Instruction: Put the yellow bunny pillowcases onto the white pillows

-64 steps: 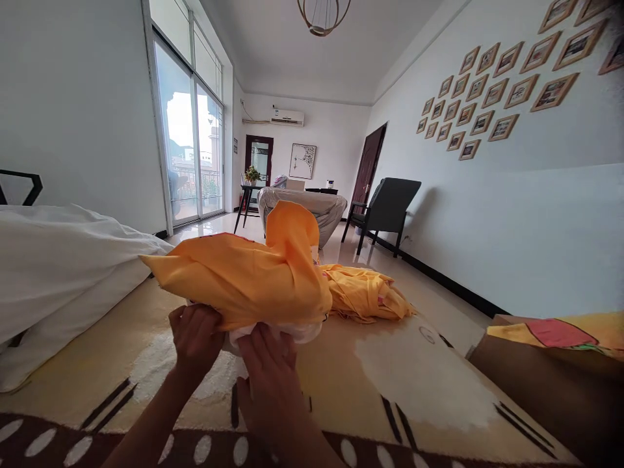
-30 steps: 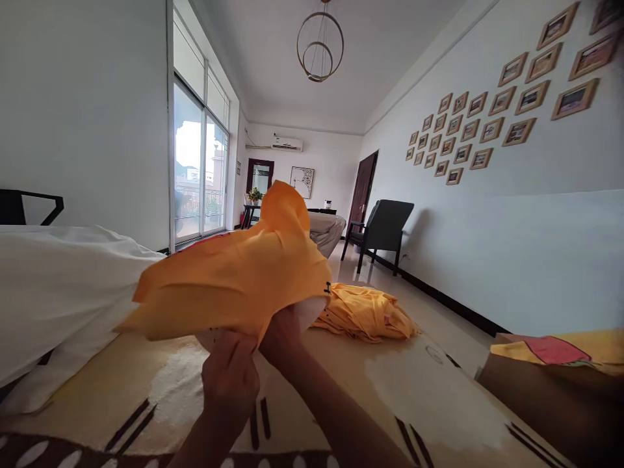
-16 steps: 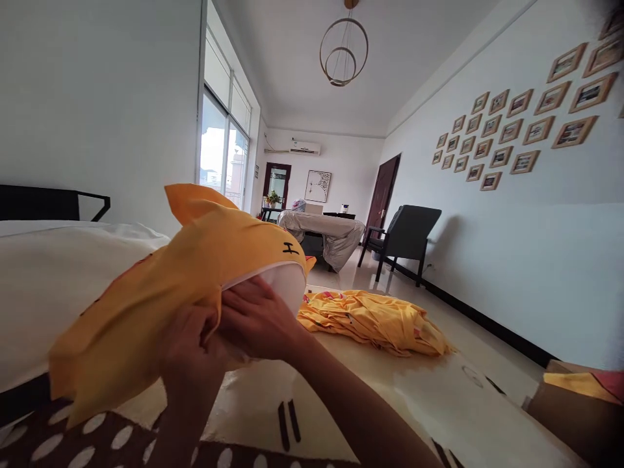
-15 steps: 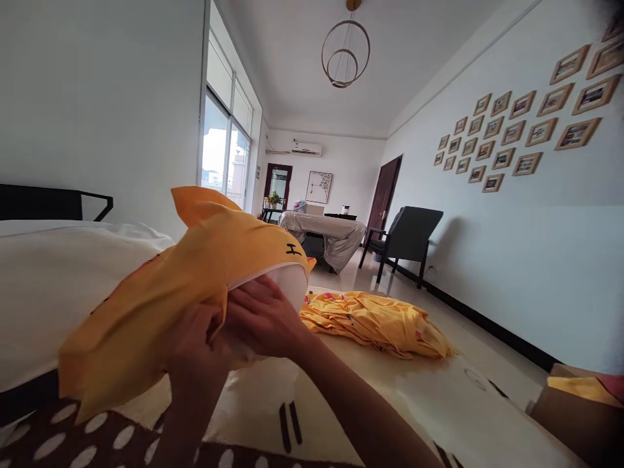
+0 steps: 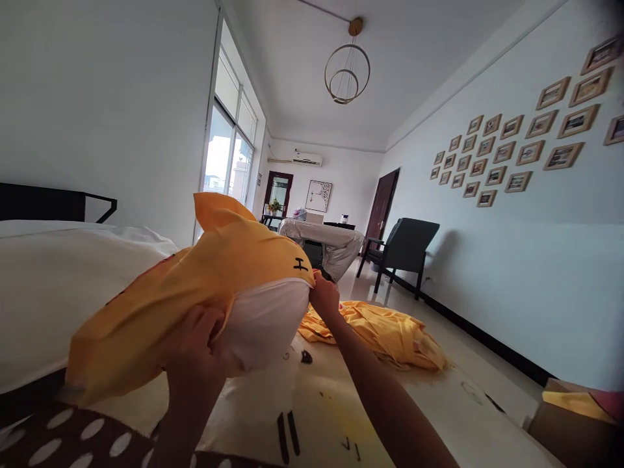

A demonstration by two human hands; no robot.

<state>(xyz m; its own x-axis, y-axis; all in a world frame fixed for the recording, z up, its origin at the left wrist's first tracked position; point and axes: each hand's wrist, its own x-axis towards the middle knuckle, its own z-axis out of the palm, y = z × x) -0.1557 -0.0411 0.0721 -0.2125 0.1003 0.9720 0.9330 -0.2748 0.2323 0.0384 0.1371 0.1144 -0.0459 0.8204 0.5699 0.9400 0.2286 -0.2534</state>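
A yellow pillowcase [image 5: 195, 279] with pointed corners and a black mark covers most of a white pillow [image 5: 266, 318], whose bare end shows at the case's opening. My left hand [image 5: 199, 335] is closed on the near edge of that opening, its fingertips partly hidden in the folds. On the far right corner of the opening, my right hand [image 5: 325, 296] pinches the cloth. Behind the right wrist lies a crumpled heap of yellow cloth [image 5: 390, 331] on the pale printed surface [image 5: 253, 416].
White bedding or pillows [image 5: 73, 279] bulge at the left. A brown polka-dot cloth [image 5: 92, 432] borders the front. At the lower right stands a cardboard box [image 5: 560, 416] with yellow fabric. Farther off are a dark armchair [image 5: 407, 250] and a covered table [image 5: 336, 237].
My right hand has come out from the case's opening and moved right, taking hold of its far corner. More of the white pillow shows. My left hand keeps its grip.
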